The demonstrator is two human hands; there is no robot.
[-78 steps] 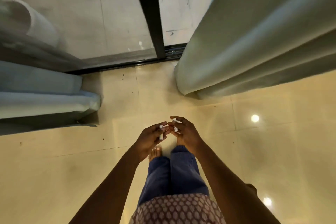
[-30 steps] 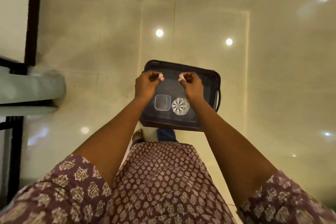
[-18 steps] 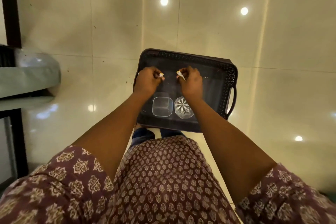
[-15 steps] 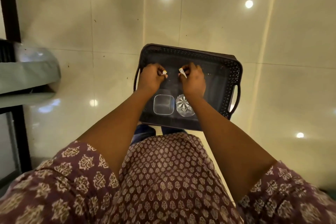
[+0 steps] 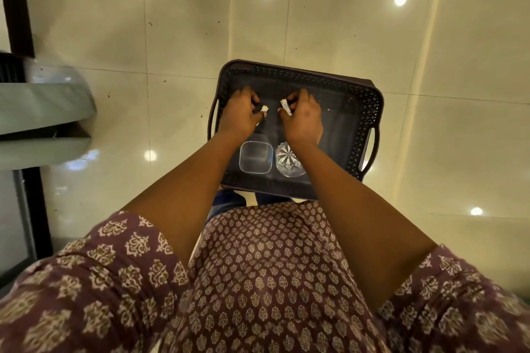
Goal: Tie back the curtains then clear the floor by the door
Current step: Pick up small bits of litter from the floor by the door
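Observation:
A dark plastic basket (image 5: 370, 112) with perforated walls and side handles stands on the glossy tiled floor in front of me. Both my hands are over its inside. My left hand (image 5: 239, 117) grips a small white object (image 5: 264, 108) in curled fingers. My right hand (image 5: 304, 119) grips another small white cylinder (image 5: 286, 107) that looks like a battery. Inside the basket, near its front wall, lie a clear square container (image 5: 255, 157) and a cut-glass bowl (image 5: 289, 161). The grey-green curtain (image 5: 43, 112) hangs gathered at the left.
The dark door frame (image 5: 17, 3) runs along the left edge, with glass below it. Cream floor tiles (image 5: 430, 66) with ceiling-light reflections spread behind and to the right of the basket. My patterned dress (image 5: 258, 281) fills the lower view.
I have turned from the door and curtains to the basket. Both hands, each still holding a small white piece, have lowered deeper into the basket, and the view has moved closer.

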